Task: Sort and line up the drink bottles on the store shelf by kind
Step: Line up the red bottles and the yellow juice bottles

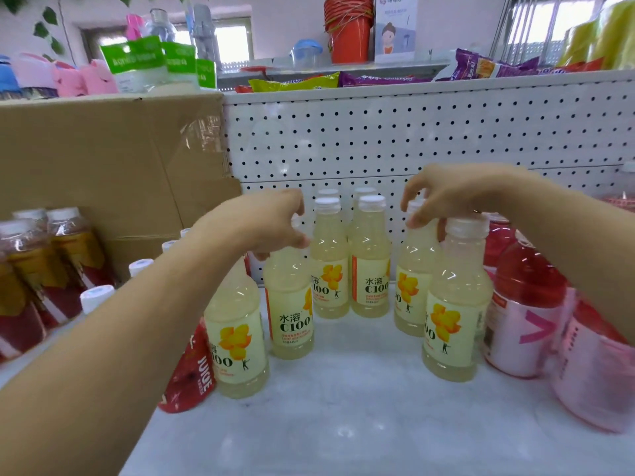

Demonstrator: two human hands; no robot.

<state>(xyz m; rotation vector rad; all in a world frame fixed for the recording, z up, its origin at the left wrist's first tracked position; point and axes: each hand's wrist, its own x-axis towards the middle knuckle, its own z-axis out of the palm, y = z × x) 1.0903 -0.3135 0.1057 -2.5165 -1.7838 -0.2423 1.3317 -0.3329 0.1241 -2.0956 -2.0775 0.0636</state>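
The white shelf deck (pixel 343 424) is running from the near edge to a white perforated back panel (pixel 378 132), with a brown cardboard box (pixel 103 166) standing far left. Large pink-and-red plastic bottles (pixel 525 321) are crowding the right side.

The pale yellow clear plastic drink bottles with white caps (pixel 331 269) are standing upright in the middle: a tight cluster at the far panel, a pair trailing nearer on the left, another on the right.

The left hand (pixel 271 225) is curling its fingers over the top of the farther left bottle (pixel 290 297), hiding its cap. The right hand (pixel 450 195) is pinching at the cap of the farther right bottle (pixel 414 286), just behind the nearest one.

These full bottles are likely weighing enough to tip if dragged by the cap alone; smooth, slightly yielding walls suggest gripping the ribbed cap or the shoulder just below.
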